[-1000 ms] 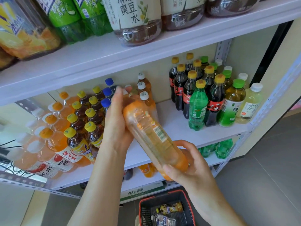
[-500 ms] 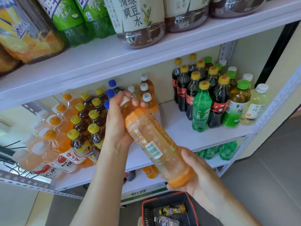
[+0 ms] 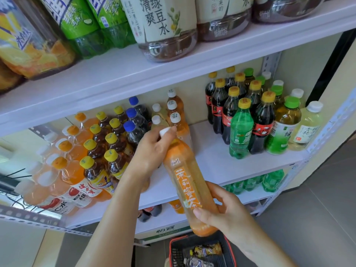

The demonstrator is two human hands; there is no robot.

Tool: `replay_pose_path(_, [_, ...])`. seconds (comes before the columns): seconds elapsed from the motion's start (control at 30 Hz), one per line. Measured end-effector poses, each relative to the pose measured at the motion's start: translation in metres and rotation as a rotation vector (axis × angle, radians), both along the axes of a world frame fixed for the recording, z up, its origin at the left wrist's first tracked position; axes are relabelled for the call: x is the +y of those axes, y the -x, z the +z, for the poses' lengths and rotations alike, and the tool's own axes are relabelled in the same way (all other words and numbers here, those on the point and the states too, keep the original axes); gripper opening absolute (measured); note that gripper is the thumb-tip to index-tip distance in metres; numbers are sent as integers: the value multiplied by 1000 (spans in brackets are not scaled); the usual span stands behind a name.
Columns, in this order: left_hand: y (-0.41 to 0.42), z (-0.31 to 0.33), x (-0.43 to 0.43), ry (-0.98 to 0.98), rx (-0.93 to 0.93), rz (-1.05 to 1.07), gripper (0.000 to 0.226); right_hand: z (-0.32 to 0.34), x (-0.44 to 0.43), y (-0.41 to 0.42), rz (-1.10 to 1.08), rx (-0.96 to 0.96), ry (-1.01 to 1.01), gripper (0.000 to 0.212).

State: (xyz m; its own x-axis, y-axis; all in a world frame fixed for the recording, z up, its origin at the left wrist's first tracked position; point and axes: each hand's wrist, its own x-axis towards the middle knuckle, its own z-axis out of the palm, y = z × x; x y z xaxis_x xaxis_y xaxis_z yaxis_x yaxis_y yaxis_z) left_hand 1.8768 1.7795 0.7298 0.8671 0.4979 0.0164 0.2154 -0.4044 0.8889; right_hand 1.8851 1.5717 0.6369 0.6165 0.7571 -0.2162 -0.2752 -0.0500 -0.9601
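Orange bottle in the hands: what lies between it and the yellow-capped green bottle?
Head view: only bare white shelf lies between the orange bottle and the green bottle.

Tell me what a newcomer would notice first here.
The tilted orange bottle at centre stands out, with the left hand gripping its white-capped end and the right hand wrapped round its base. Behind it, the middle shelf is packed with drinks, with dark yellow-capped bottles standing at right. A red basket holding a few items shows at the bottom edge.
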Motion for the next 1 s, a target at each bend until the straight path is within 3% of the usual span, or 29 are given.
replay_pose_path(0.17, [-3, 7, 7, -308, -26, -258, 22, -16, 17, -13, -76, -235, 198, 57])
replay_pose_path(0.43, [-19, 10, 9, -412, 107, -515, 12, -32, 65, -51, -303, -624, 257, 57])
replay_pose_path(0.53, [-29, 10, 23, -333, 95, -374, 20, -40, 80, -63, -360, -603, 255, 53])
replay_pose_path(0.67, [-54, 1, 41, -507, 49, -63, 31, -52, 96, -73, -371, -605, 287, 52])
replay_pose_path(0.87, [-73, -27, 51, -565, 261, -169, 52, -68, 108, -78, -369, -581, 312, 61])
replay_pose_path(1.0, [-76, -31, 55, -522, 255, -147, 50, -69, 115, -81, -357, -635, 331, 59])
